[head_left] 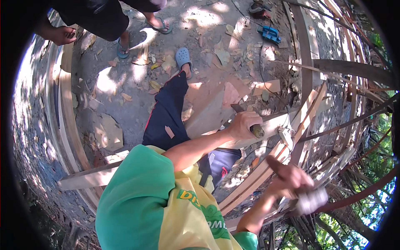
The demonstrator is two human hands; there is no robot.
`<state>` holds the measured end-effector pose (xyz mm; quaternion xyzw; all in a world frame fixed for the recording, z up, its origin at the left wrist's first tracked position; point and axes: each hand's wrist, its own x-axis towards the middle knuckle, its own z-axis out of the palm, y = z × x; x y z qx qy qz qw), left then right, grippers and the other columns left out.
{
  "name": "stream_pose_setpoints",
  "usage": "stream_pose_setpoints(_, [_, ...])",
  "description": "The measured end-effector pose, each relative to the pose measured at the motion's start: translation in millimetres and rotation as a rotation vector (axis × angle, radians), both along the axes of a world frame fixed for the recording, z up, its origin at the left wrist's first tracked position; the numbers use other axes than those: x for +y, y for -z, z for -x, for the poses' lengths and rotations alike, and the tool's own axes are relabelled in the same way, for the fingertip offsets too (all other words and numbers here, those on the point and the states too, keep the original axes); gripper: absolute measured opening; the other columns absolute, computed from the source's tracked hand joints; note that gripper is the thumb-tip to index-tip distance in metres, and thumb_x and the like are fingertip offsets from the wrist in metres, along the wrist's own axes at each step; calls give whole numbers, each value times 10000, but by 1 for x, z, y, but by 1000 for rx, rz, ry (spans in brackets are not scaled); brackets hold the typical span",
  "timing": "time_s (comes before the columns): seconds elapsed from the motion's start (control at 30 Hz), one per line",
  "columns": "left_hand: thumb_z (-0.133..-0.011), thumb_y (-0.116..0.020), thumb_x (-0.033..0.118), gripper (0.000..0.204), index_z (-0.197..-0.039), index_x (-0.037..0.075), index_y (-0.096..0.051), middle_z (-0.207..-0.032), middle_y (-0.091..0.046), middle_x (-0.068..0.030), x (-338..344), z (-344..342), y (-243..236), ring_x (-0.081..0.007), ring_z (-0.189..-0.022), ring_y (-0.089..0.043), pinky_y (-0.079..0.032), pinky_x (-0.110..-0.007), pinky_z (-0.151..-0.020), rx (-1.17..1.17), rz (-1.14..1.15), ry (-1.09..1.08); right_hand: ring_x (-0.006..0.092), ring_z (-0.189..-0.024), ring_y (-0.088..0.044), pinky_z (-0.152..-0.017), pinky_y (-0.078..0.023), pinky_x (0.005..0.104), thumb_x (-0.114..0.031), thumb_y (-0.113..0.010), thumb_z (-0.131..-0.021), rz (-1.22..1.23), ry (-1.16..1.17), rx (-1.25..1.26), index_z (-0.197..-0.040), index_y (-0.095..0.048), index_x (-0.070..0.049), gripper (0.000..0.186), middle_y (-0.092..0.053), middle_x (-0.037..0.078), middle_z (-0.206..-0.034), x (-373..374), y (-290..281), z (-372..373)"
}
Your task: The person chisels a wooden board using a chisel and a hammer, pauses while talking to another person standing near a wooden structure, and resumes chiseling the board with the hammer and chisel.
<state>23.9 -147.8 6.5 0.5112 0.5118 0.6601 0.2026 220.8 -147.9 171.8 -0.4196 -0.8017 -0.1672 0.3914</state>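
Note:
My left hand (245,126) is wrapped round the worn wooden handle (257,131) of what looks like a chisel. Its dark blade (237,108) shows beyond the fingers, over a pale wooden beam (273,124) that runs past my knee. Lower and to the right, my right hand (289,180) is smeared by motion. It is closed on a hammer-like tool with a pale, blocky end (312,201), too blurred to make out exactly. The two hands are apart.
Long boards (254,183) lie beside my right leg, and more timber (68,104) lines the left. A blue power tool (269,34) with a cord rests at the far right. Another person's sandalled foot (160,26) and hand (62,35) are at the far left. Dry leaves litter the ground.

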Motion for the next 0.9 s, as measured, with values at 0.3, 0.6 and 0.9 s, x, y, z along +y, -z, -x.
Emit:
stream_pose_setpoints(0.3, [-656,-797,177,280,-815,58,-599,-740,-589,-101,23,1,-13,-323,-710,-618,-471,-419,-639,-38,138,-70,112,-458,-465,-448,-401,263,26,-585,-823,1230,116,678,-778,-513,-42,109,-512,31,-585,-42,-3,57])
stream_pose_setpoints(0.6, [-618,-791,150,311,-821,58,-574,-740,-567,-104,5,3,-14,-316,-700,-591,-446,-418,-600,-112,77,-77,118,-420,-436,-373,-348,263,-55,-575,-826,684,-197,791,-933,-479,-35,145,-437,26,-593,-38,-112,35])
stream_pose_setpoints(0.9, [-601,-806,145,321,-785,51,-560,-719,-566,-101,6,8,-12,-300,-666,-583,-433,-409,-581,-160,58,-92,102,-483,-421,-506,-451,331,-359,-451,-1012,407,-949,778,-838,-508,-159,271,-379,-46,-592,-21,-274,20])
